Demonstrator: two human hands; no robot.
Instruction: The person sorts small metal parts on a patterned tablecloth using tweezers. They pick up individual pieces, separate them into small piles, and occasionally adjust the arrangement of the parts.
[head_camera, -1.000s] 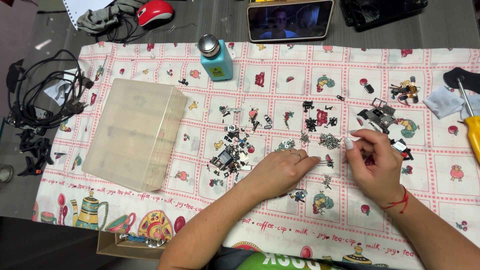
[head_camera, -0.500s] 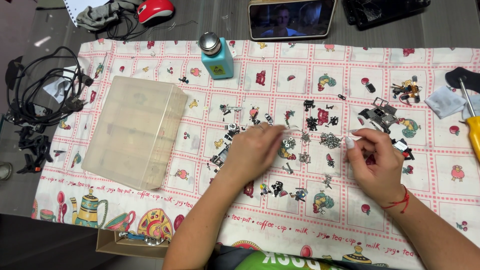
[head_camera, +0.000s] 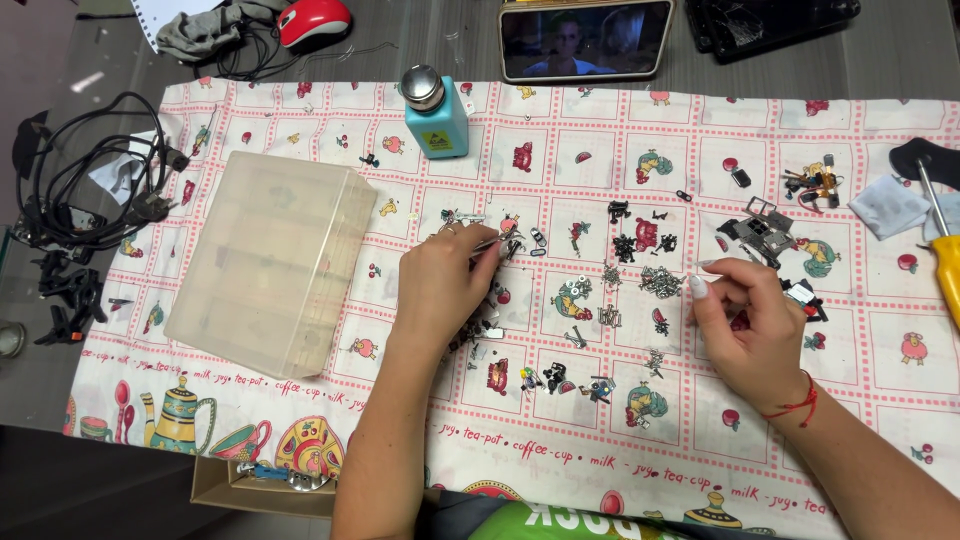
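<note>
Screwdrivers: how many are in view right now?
1. A yellow-handled screwdriver lies at the right edge of the patterned cloth, beside a folded white wipe, partly cut off by the frame. Others may lie outside the view.

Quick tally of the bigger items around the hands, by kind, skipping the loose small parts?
Clear plastic box: 1
Teal dispenser bottle: 1
Phone: 1
Red mouse: 1
Yellow-handled screwdriver: 1
Total: 5

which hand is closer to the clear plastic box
Left. The left hand rests just right of the clear plastic box, a small gap between them. The right hand is far off to the right, past the scattered small parts.
</note>
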